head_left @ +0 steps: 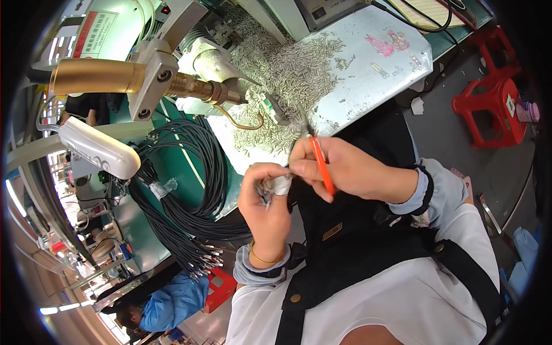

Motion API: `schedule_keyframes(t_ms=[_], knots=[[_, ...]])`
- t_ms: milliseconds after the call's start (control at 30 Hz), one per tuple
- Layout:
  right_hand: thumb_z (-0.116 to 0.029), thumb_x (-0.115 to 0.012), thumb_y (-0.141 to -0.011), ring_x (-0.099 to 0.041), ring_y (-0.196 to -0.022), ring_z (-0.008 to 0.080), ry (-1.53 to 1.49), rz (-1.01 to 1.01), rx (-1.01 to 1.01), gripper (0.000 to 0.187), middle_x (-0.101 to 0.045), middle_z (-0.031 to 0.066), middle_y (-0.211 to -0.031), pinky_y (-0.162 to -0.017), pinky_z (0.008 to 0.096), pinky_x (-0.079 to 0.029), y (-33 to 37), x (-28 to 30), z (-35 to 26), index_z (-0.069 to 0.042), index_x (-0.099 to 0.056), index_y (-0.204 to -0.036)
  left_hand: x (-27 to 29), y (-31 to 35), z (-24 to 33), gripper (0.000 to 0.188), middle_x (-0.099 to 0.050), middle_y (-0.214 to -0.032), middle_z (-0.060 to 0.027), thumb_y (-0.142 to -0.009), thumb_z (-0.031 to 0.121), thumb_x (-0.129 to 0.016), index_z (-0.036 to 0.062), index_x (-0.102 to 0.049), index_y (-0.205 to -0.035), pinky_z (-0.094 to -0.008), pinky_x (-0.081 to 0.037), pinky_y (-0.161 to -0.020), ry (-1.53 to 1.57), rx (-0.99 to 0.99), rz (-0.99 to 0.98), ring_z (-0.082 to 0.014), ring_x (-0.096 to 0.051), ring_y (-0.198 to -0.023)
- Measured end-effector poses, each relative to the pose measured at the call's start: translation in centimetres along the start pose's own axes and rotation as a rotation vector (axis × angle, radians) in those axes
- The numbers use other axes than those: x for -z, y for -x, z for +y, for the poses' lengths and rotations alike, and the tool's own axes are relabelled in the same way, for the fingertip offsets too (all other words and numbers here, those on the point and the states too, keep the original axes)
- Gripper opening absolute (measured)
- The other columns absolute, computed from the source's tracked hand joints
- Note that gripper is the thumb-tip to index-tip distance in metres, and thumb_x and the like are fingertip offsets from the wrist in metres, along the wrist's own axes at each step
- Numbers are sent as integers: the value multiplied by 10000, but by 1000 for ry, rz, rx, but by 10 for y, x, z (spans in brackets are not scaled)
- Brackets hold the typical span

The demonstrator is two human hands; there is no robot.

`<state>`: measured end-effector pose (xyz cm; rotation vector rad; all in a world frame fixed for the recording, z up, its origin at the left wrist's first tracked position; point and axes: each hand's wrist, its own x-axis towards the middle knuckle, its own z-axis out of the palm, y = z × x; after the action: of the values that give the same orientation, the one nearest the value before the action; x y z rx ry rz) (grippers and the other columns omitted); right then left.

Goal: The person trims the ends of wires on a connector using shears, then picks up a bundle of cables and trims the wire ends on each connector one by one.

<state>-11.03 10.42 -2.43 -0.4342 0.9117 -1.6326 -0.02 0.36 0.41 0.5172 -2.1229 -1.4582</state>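
My right hand (359, 172) is closed around a slim tool with an orange handle (322, 167); the kind of its tip is hard to make out. Close beside it, my left hand (265, 215) curls its fingers round small silvery pieces (266, 192). White wrapping (281, 185) covers one of its fingertips. The fingertips of both hands meet near the worktop's front edge. Just beyond them lies a heap of tiny metal pins (296, 72), with a small holder bearing a green piece (268, 108) among them. A soldering iron (195, 87) is clamped above the heap.
A white lamp head (98, 148) hangs at the left. Bundled black cables (210, 167) lie coiled on the green table. At the right stands a red stool (497, 112). A person in blue (172, 305) sits at lower left near a red crate (221, 290).
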Motion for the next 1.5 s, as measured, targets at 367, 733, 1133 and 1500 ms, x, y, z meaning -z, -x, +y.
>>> schedule_keyframes(t_ms=[367, 733, 1133, 1500], knots=[[-163, -574, -676, -468, -449, 100, 1542, 88, 1190, 255, -511, -37, -639, -392, 215, -353, 1, 20, -20, -123, -643, -919, 17, -1, 9, 120, -467, -666, -27, -802, 8, -528, 35, -490, -913, -168, -175, -367, 789, 788, -144, -24, -292, -417], [-132, -610, -712, -573, -540, 123, 1460, 140, 1015, 163, -595, 13, -705, -439, 220, -409, 5, 12, -7, -86, -573, -864, 16, 3, 9, 146, -469, -650, -15, -763, -28, -564, 16, -510, -891, -191, -231, -379, 718, 717, -150, -45, -337, -438], [57, -528, -741, -604, -681, 175, 878, 226, 517, 131, -601, 105, -777, -616, 255, -482, 13, -7, 0, -6, -508, -854, -3, 21, -8, 247, -560, -748, -26, -678, -73, -653, 2, -549, -890, -187, -373, -580, -386, -302, 71, -71, -486, -634], [-78, -589, -790, -542, -612, 84, 45, 145, 171, 120, -551, 71, -698, -561, 262, -479, 12, -13, -6, 12, -513, -815, -2, 23, -4, 172, -540, -740, -29, -752, -42, -604, -18, -522, -902, -159, -370, -526, 29, 79, 235, -51, -472, -586]])
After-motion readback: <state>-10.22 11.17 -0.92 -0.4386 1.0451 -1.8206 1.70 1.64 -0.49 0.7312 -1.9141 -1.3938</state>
